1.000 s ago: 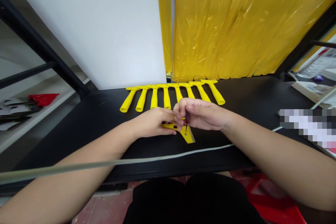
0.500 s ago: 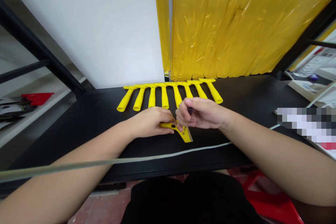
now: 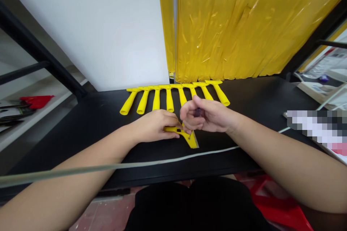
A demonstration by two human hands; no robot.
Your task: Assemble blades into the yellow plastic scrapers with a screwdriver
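Observation:
My left hand (image 3: 158, 126) is closed round the handle of a yellow scraper (image 3: 193, 141) and keeps it low over the black tabletop. The scraper's wide head, with a thin pale blade along its edge, points right toward me. Curled above that head, my right hand (image 3: 207, 115) grips a screwdriver (image 3: 198, 112) with a dark purple handle; most of it is hidden by the fingers. Its tip seems to meet a small screw on the scraper head. Behind both hands lies a row of several yellow scrapers (image 3: 169, 99), handles toward me.
A pale cord (image 3: 162, 161) stretches across the front of the black table (image 3: 94, 126). White board (image 3: 108, 32) and yellow plastic wrap (image 3: 230, 25) stand at the back. Black posts (image 3: 40, 50) rise at the sides. Below right is a red stool (image 3: 282, 205).
My right hand's fingers and thumb have shifted round the screwdriver handle, the thumb now higher. My left hand and the scraper have hardly moved.

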